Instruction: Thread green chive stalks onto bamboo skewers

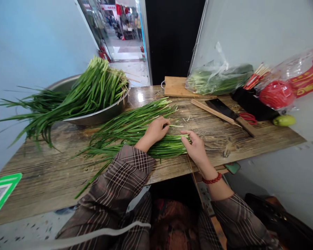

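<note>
A pile of garlic chives lies on the wooden table, pale stem ends pointing right. My left hand is over the pile, its fingers closed on chives, with one pale stem sticking out past the fingertips. Curled around the stem ends of the nearer chives is my right hand, thumb and fingers pinching them. A thin brown stick slants down from below the right hand. More loose chives spread out behind the left hand.
A metal basin heaped with chives stands at the left. At the back are a cutting board and bagged greens. On the right lie thin wooden sticks, a cleaver, red string and a green fruit.
</note>
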The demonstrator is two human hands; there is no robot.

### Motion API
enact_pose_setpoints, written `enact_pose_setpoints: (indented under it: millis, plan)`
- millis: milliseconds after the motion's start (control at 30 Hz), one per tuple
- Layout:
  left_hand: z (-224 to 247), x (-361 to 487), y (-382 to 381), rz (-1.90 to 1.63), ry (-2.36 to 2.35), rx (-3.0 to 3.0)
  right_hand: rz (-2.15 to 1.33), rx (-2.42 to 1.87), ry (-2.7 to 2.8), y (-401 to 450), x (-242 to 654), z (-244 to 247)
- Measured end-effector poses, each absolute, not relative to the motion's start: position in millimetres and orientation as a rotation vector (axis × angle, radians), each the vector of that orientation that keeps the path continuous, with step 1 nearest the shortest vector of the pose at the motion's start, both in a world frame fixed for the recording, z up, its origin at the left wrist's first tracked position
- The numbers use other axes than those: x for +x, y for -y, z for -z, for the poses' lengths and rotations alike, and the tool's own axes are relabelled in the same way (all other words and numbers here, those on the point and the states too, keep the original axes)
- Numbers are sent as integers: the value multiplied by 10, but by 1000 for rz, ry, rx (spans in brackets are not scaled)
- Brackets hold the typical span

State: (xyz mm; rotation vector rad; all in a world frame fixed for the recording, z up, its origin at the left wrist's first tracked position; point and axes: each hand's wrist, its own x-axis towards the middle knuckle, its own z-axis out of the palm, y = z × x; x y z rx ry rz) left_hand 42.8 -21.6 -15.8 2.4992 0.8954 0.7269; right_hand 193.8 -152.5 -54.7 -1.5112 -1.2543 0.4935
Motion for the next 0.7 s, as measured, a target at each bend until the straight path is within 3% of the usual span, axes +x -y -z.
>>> enact_pose_setpoints:
  millis: [700]
  plan:
    - [113,487,396,-778,-692,2289,-483,-1492,1265,1565,1929,490]
